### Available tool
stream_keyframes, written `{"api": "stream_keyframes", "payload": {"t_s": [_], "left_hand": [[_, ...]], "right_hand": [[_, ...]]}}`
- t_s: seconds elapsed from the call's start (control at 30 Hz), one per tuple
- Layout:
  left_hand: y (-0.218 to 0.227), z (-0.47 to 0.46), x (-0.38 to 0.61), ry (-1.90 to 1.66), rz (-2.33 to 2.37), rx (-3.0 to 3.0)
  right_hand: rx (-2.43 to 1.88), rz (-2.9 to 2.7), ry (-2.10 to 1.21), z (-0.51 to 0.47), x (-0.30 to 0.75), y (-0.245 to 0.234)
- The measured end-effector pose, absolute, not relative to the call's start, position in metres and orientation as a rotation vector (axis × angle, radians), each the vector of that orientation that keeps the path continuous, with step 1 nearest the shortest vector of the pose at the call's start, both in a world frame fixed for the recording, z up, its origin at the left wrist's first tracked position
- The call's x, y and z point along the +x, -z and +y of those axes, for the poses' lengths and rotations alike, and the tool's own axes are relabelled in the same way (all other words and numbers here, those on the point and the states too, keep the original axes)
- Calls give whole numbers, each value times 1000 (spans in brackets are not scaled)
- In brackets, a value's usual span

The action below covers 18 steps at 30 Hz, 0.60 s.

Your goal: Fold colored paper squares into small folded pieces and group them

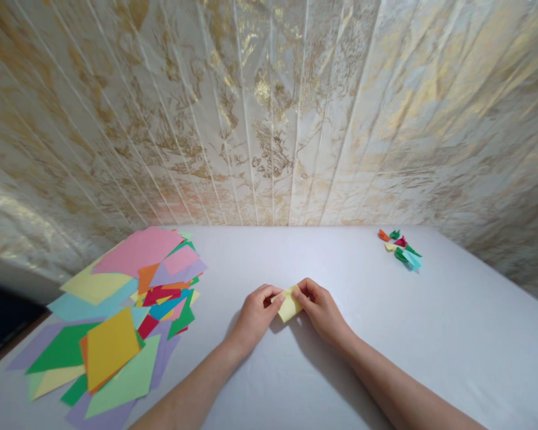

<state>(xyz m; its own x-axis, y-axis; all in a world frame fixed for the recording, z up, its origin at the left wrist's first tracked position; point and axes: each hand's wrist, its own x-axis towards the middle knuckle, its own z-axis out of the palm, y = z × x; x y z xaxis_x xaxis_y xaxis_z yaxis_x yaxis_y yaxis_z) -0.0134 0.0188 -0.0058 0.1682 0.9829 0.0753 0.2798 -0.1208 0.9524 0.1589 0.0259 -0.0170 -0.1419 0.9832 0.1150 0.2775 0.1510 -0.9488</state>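
A small pale yellow paper (pixel 289 306), partly folded, lies on the white table (pixel 323 257) in the middle of the view. My left hand (pixel 254 315) pinches its left edge with thumb and fingers curled. My right hand (pixel 321 309) pinches its upper right corner, fingers bent over it. Both hands rest on the table surface with the paper between them.
A loose heap of coloured paper sheets (pixel 125 310) covers the left side of the table: pink, yellow, green, lilac, orange, red. Several small folded paper pieces (pixel 401 246) lie at the far right. A wall (pixel 269 107) with marbled panels stands right behind the table.
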Motion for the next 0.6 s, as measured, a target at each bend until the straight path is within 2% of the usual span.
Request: {"api": "stream_keyframes", "payload": {"t_s": [0.37, 0.6], "left_hand": [[6, 17, -12, -912, 1291, 1692], [6, 14, -11, -1059, 1231, 1585]], "right_hand": [[-1217, -1443, -1113, 27, 159, 18], [-1176, -1333, -1207, 26, 157, 17]]}}
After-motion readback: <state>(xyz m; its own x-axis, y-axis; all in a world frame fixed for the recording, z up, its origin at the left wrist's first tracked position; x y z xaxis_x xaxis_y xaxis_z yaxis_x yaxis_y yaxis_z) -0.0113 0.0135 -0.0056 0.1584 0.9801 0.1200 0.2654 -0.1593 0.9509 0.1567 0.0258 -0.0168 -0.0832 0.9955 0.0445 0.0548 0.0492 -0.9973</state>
